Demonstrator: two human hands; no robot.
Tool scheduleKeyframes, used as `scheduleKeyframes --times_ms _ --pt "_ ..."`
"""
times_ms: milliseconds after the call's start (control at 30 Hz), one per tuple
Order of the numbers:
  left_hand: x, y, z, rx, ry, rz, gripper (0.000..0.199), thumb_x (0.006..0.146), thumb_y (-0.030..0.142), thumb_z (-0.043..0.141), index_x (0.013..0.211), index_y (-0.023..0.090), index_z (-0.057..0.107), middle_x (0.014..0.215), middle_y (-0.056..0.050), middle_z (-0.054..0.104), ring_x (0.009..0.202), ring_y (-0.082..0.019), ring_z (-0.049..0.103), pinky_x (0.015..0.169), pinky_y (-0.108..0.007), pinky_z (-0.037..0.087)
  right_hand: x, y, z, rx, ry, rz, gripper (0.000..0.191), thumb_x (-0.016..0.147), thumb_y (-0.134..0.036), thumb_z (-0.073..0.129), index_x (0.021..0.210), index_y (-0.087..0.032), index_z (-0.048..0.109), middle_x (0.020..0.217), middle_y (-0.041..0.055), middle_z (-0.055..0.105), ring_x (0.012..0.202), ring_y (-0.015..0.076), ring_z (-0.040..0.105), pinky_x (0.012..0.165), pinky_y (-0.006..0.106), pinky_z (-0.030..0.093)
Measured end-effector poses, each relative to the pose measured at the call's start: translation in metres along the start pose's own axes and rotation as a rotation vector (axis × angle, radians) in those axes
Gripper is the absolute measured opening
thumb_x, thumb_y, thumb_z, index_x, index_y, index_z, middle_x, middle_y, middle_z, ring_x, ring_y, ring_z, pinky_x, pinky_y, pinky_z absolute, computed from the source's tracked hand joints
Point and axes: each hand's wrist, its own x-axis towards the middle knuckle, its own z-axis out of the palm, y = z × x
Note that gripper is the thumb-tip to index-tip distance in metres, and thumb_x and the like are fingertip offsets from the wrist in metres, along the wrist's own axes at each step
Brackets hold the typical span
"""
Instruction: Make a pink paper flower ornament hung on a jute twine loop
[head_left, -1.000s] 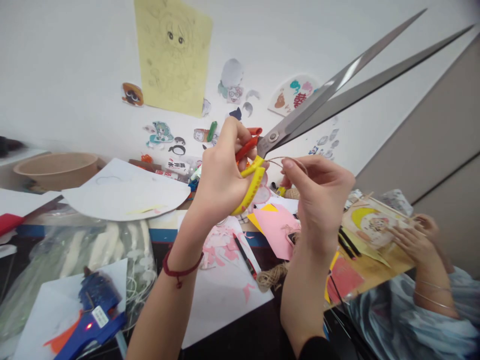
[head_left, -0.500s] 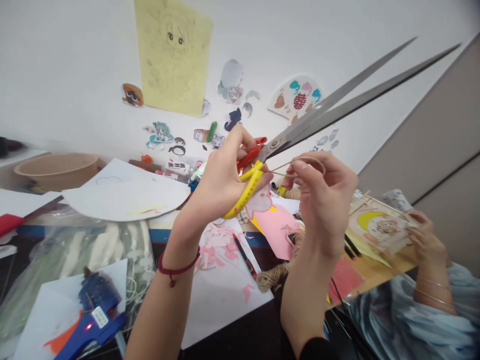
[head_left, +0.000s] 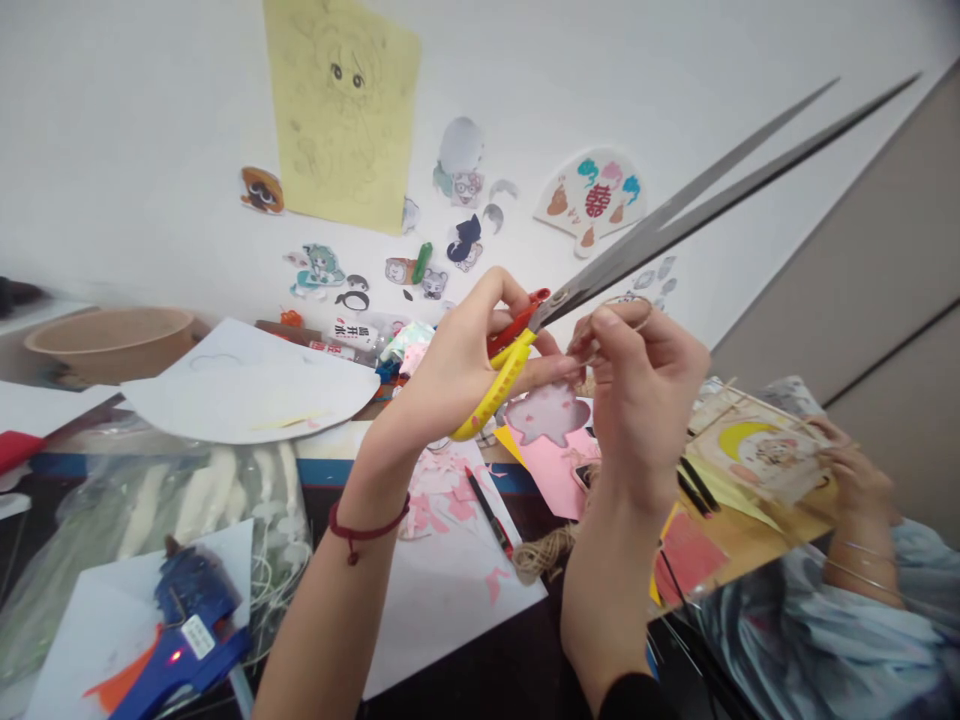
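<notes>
My left hand [head_left: 469,355] is closed round the yellow and red handles of a large pair of scissors [head_left: 626,260]. The long blades stand slightly apart and point up to the right. My right hand [head_left: 637,380] pinches a loop of thin brown twine [head_left: 628,300], its fingertips meeting those of my left hand. Just below the fingers hangs a pinkish-grey cloud-shaped cutout [head_left: 547,412]; what holds it up is hidden. A ball of twine [head_left: 544,555] lies on the table beneath my right wrist.
A blue glue gun [head_left: 191,625] with a lit red light lies front left. Pink paper scraps and a red-black pen [head_left: 489,512] lie on white paper [head_left: 442,630]. A brown bowl [head_left: 112,335] stands at the back left. Another person's hand [head_left: 862,480] holds a decorated panel at right.
My left hand has moved right and slightly down with the scissors, so its fingertips now meet my right hand. The pinkish cutout has shifted right and shows more fully.
</notes>
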Motion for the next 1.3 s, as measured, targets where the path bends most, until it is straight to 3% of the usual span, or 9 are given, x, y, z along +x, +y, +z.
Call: scheduleKeyframes --times_ms 333,533,700,1033,1300 --pt "0.001 -0.003 0.008 0.029 0.114 0.025 0.042 0.079 0.026 0.08 0.089 0.025 0.039 0.075 0.005 0.069 0.058 -0.01 0.063 0.05 -0.023 0.047 -0.002 -0.004 -0.001 -0.052 0.021 0.069 0.038 0.092 -0.032 0.068 0.056 -0.021 0.057 0.057 -0.0027 0.053 0.046 0.0077 0.046 0.044 0.026 0.04" --pt "0.001 -0.001 0.007 0.061 0.164 0.038 0.044 0.077 0.028 0.083 0.089 0.024 0.04 0.074 0.006 0.069 0.06 -0.01 0.063 0.052 -0.023 0.048 0.001 -0.008 -0.01 -0.069 -0.089 0.184 0.009 0.077 -0.026 0.082 0.076 -0.022 0.074 0.076 -0.0016 0.07 0.053 0.0084 0.057 0.049 0.025 0.05" --pt "0.0 -0.003 0.005 0.065 0.173 0.04 0.045 0.077 0.03 0.083 0.09 0.025 0.04 0.076 0.006 0.069 0.062 -0.011 0.065 0.054 -0.025 0.05 -0.001 -0.012 -0.012 -0.066 -0.137 0.273 0.007 0.076 -0.025 0.083 0.08 -0.023 0.079 0.078 0.0002 0.075 0.059 0.0099 0.061 0.052 0.024 0.053" --pt "-0.001 -0.003 0.005 0.116 0.169 0.016 0.041 0.081 0.037 0.08 0.092 0.025 0.043 0.076 0.004 0.069 0.062 -0.013 0.063 0.052 -0.027 0.048 -0.001 -0.014 -0.008 -0.123 -0.096 0.253 0.004 0.077 -0.022 0.079 0.076 -0.021 0.075 0.072 -0.0011 0.071 0.055 0.0097 0.061 0.05 0.024 0.053" --pt "0.001 -0.001 0.005 0.076 0.169 -0.014 0.049 0.072 0.035 0.088 0.088 0.025 0.043 0.077 0.003 0.07 0.062 -0.013 0.063 0.052 -0.028 0.048 0.0 -0.005 -0.003 -0.027 -0.061 0.207 0.011 0.076 -0.021 0.08 0.073 -0.021 0.07 0.063 -0.0038 0.064 0.049 0.0093 0.059 0.049 0.024 0.051"
